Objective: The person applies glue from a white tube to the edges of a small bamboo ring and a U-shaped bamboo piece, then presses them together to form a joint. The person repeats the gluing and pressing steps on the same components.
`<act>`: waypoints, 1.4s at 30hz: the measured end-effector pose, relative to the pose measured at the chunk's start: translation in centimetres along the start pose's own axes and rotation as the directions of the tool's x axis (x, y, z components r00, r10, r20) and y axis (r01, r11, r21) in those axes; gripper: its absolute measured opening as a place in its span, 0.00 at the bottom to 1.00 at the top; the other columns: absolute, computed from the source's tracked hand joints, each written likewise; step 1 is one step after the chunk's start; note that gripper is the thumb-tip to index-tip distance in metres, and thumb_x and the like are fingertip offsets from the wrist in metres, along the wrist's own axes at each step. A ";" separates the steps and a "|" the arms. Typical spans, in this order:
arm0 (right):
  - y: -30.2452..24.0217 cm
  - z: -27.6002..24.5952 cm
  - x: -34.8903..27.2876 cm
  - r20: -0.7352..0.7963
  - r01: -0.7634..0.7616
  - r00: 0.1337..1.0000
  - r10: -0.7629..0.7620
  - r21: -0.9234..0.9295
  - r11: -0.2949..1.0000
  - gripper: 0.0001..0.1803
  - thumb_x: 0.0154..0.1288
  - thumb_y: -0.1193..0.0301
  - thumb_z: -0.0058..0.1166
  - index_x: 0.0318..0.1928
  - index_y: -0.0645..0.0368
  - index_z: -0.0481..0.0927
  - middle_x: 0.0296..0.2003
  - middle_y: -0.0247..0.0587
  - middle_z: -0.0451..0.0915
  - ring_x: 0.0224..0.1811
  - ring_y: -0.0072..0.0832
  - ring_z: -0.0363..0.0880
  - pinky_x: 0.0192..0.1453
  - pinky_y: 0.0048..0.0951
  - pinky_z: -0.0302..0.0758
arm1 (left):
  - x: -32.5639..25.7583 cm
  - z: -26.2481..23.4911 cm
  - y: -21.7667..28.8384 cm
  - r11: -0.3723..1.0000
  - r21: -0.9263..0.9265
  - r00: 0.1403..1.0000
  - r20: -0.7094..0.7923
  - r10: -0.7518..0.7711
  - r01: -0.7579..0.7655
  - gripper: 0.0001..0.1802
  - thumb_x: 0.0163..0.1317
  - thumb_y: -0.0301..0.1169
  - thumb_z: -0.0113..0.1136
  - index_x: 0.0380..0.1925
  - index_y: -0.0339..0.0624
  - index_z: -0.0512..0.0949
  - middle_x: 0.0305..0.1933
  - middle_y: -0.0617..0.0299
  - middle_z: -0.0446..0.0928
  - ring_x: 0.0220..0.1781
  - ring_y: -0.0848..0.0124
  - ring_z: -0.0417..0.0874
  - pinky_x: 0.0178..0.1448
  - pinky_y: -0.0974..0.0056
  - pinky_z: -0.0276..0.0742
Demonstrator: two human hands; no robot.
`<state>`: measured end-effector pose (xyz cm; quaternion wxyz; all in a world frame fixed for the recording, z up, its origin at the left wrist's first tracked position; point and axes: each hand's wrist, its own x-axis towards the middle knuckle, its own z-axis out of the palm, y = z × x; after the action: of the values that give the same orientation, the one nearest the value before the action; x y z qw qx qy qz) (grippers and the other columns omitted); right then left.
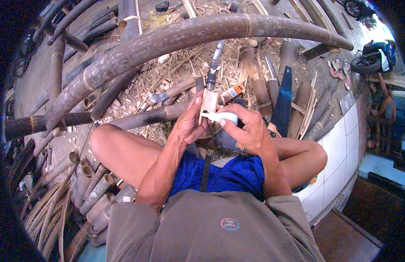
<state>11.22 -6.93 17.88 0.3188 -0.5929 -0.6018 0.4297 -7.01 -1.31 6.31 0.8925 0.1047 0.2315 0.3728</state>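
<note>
My left hand [190, 121] is closed around a short, pale piece of split bamboo [209, 100], held up in front of my lap. In my right hand [251, 131] is a small white squeeze bottle [228, 117], lying sideways. The bottle's narrow tip points left and meets the lower end of the bamboo piece; whether anything comes out of it is too small to tell. Just beyond my hands lies an orange and white tube [232, 93].
A long bamboo pole [167, 40] arches across in front of me. Beyond my right knee stands a dark saw blade [282, 102], near a knife [271, 67]. A hatchet-like tool [172, 90] lies among shavings [185, 65]. Cut bamboo tubes [84, 174] pile up at left.
</note>
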 end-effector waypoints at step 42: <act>20.8 8.8 6.6 -0.348 0.087 0.778 0.523 0.884 0.458 0.18 0.72 0.63 0.63 0.57 0.53 0.80 0.39 0.32 0.85 0.39 0.25 0.83 0.48 0.33 0.79 | 4.4 -11.4 2.4 0.861 0.326 0.687 -0.519 0.509 -0.391 0.25 0.66 0.41 0.73 0.57 0.42 0.79 0.34 0.70 0.73 0.35 0.75 0.75 0.39 0.67 0.72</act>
<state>11.87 -3.19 -5.30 0.6763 -0.5258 -0.0867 0.5086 -11.33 3.68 -4.21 0.6418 0.1217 0.4976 0.5707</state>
